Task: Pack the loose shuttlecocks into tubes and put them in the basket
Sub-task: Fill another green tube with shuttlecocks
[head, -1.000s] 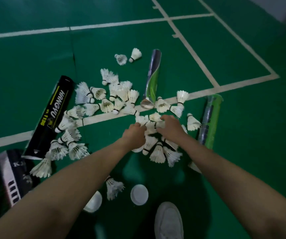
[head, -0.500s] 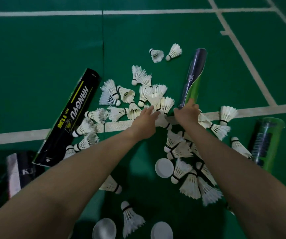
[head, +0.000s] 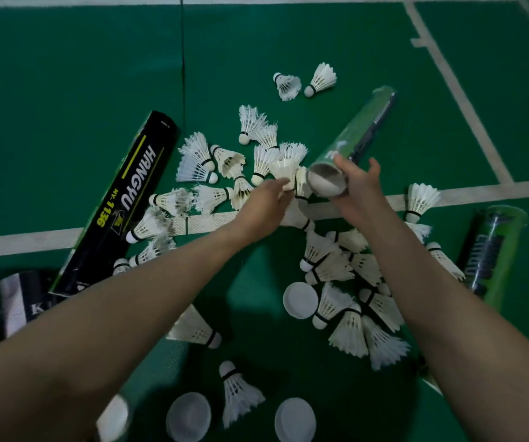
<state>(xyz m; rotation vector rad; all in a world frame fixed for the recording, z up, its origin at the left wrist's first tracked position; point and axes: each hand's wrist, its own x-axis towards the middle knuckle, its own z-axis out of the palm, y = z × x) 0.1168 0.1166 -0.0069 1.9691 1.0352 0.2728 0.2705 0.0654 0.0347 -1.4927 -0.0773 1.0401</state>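
Nearest the person, three white caps lie on the green floor, the leftmost blurred, and a lone shuttlecock lies between the other two, cork pointing away. Just past them another shuttlecock lies partly under the left forearm. A fourth cap sits against a heap of shuttlecocks that spreads beneath and beside the right forearm. At the far left edge is a black and white striped thing, cut off by the frame. Both bare forearms reach forward. The left hand pinches a held shuttlecock by its cork end, feathers pointing away, just beside the mouth of the tube. The right hand is curled round this green tube near its open end. The tube is tilted, mouth towards the person, and whether its far end touches the floor cannot be told. To the right a second tube, also green, lies on the floor beside the heap. To the left a long black box marked HANGYU lies slantwise across a white line, with strays along its right side. More shuttlecocks fan out in a cluster beyond the left hand, and a far pair lies well apart from the rest
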